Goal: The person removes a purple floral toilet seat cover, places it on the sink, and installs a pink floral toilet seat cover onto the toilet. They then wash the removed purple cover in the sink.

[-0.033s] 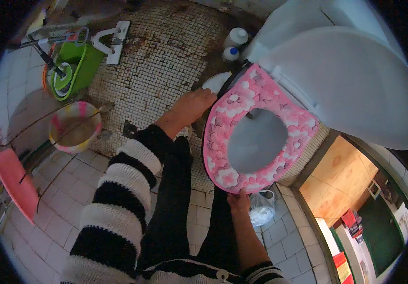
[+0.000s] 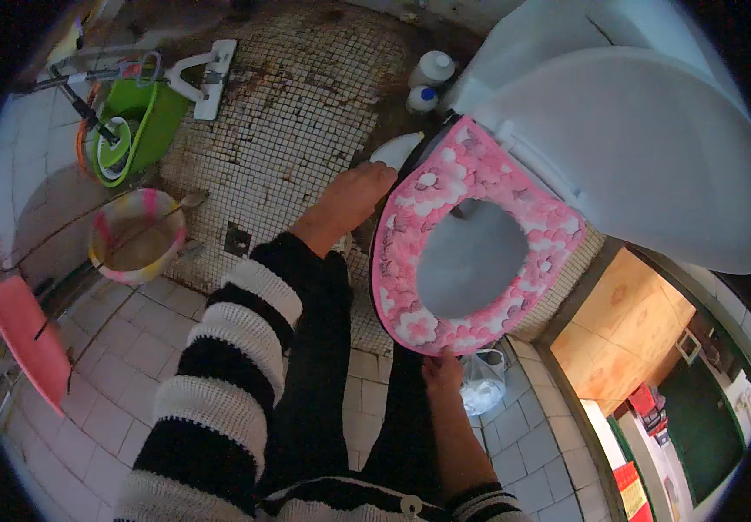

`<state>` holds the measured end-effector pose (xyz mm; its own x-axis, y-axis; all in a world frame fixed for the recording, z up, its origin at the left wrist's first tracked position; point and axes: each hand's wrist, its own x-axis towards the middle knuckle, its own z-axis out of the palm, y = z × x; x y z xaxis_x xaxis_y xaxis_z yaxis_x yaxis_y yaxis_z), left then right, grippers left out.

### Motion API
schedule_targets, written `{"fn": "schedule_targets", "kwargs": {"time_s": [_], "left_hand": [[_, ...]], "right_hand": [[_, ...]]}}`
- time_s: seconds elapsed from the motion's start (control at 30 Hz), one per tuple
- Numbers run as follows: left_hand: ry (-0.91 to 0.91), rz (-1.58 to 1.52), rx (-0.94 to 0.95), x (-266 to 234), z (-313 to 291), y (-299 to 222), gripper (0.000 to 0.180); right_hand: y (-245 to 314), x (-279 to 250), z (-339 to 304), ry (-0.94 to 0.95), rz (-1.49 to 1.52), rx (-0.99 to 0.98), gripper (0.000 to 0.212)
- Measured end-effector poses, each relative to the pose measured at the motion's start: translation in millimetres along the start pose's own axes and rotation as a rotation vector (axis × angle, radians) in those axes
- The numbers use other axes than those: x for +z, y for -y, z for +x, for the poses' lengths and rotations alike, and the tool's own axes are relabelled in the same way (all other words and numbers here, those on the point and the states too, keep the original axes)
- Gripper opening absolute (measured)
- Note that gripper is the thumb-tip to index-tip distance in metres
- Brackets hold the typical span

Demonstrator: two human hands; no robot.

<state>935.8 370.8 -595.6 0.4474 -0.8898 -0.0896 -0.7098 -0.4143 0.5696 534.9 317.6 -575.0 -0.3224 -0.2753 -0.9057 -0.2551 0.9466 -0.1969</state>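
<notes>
A pink floral toilet seat cover [image 2: 410, 235] lies over the seat of a white toilet, around its open bowl [image 2: 471, 265]. The white lid [image 2: 645, 157] is raised behind it. At the cover's left edge, my left hand [image 2: 349, 204] is closed, its fingertips curled at the rim and partly hidden. My right hand [image 2: 442, 376] pinches the front edge from below, with some fingers out of sight under it. Between my arms show my dark-trousered legs; striped knit sleeves cover my forearms, the left one further down.
Two white bottles [image 2: 435, 68] stand left of the toilet tank. A green mop bucket [image 2: 154, 122], a flat white mop head [image 2: 213, 80], a striped basin [image 2: 136, 239] and a pink basin [image 2: 29, 344] are at left. A plastic bag [image 2: 482, 383] lies by my right hand.
Both hands keep their places at the seat cover's edge. My left forearm and its sleeve have shifted very slightly to the right.
</notes>
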Motion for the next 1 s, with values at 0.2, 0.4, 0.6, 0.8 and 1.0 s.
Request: {"fn": "schedule_targets", "kwargs": {"time_s": [0.2, 0.4, 0.6, 0.8, 1.0], "left_hand": [[-0.487, -0.466, -0.582, 37.1, 17.2, -16.2, 0.021], [-0.357, -0.537, -0.579, 33.5, 66.5, -56.9, 0.029], [-0.609, -0.973, -0.686, 15.4, 98.1, -10.1, 0.021], [-0.331, -0.272, -0.633, 6.9, 87.8, -34.0, 0.030], [-0.408, -0.385, -0.531, 48.1, 71.1, -40.4, 0.021]], "right_hand": [[138.1, 32.2, -15.9, -0.310, -0.645, -1.437, 0.052], [277.6, 69.4, 49.6, 0.072, -0.226, -0.915, 0.041], [302.2, 70.0, 94.2, -0.168, -0.408, -1.127, 0.031], [302.1, 103.0, 76.7, -0.105, -0.159, -1.151, 0.036], [321.3, 116.8, 73.1, -0.371, -0.445, -1.111, 0.051]]}}
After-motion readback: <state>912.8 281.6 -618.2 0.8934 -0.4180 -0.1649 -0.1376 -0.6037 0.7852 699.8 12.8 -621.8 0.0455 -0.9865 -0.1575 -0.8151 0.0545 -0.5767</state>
